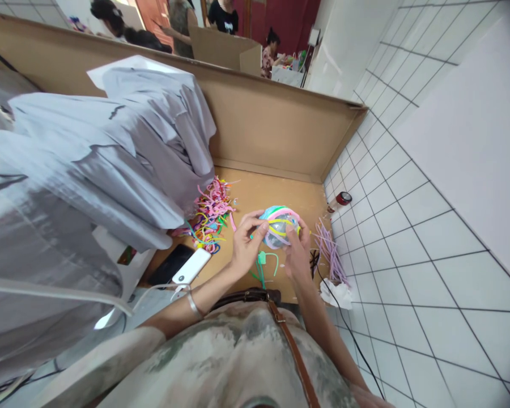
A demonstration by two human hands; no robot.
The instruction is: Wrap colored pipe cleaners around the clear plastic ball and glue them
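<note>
Between my hands is a round, greyish, see-through ball [276, 228] with pink, yellow, blue, green and lilac soft strips curving around it. My left hand [247, 241] grips its left side, thumb on the front. On the right side my right hand [298, 249] holds the same ball, its thumb and fingers pressed against it. Just below, green bent strips [262, 262] lie on the brown board [246, 192]. A tangled heap of pink, yellow and multicoloured strips [212, 212] sits to the left of my left hand. Lilac strips [329, 252] lie right of my right hand.
A cardboard wall [272, 127] stands behind the board, and grey cloth [144, 130] drapes on the left. A white phone-like device [192, 265] and a black one [170, 265] lie near the front. By the tiled wall [391, 226] are a red-topped jar [340, 200] and crumpled tissue [338, 293]. Several people are beyond.
</note>
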